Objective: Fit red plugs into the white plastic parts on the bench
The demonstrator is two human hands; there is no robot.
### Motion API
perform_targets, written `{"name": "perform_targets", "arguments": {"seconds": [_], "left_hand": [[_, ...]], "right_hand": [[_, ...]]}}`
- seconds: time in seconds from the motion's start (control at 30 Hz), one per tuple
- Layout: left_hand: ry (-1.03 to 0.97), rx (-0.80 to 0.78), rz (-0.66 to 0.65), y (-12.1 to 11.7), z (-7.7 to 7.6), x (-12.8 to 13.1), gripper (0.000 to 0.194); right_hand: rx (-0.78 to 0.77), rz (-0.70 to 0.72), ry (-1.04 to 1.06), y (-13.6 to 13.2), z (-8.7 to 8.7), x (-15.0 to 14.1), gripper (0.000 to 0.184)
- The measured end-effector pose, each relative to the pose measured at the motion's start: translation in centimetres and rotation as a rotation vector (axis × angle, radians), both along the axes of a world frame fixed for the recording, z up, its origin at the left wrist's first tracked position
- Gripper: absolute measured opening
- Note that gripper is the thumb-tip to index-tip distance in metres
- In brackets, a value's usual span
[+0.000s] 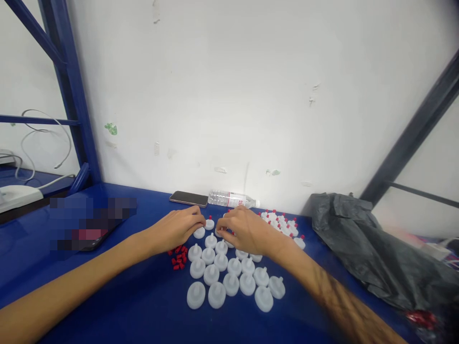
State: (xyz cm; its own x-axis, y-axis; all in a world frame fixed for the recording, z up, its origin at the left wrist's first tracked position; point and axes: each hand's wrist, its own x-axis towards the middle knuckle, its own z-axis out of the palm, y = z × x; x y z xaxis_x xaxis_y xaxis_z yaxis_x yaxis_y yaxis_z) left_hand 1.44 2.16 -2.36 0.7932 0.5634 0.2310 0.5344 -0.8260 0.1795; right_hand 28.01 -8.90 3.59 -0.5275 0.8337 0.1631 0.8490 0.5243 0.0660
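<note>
White round caps with short nozzles [211,274] stand in loose rows on the blue table. My left hand [181,228] is closed, its fingertips together just above a white nozzle cap [199,233]; whatever they pinch is hidden. Beside it, my right hand [247,230] has its fingers curled down at another white nozzle cap [217,233], partly covering it. Between both hands is a cap with a red tip [210,223]. Small red tips [178,258] lie in a loose pile below my left wrist. More red-tipped caps [281,223] are grouped beyond my right hand.
A phone [189,198] and a clear plastic bottle [233,199] lie along the wall. A dark grey plastic bag [362,243] covers the right side of the table [143,301]. A dark, partly blurred-out object [96,234] lies at left. Blue metal posts [77,91] frame the workspace.
</note>
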Motion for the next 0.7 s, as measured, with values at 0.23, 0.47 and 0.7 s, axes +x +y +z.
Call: {"name": "perform_targets", "arguments": {"seconds": [0.23, 0.47, 0.7], "left_hand": [[0.002, -0.003, -0.008, 0.01, 0.02, 0.27, 0.038], [-0.002, -0.035, 0.007, -0.11, 0.22, 0.35, 0.038], [-0.079, -0.080, 0.043, 0.09, -0.15, 0.46, 0.035]], "right_hand": [[0.002, 0.022, -0.062, 0.41, -0.22, 0.10, 0.026], [0.031, 0.054, -0.022, 0.82, -0.71, 0.43, 0.021], [0.044, -0.009, -0.023, 0.41, -0.58, 0.04, 0.023]]}}
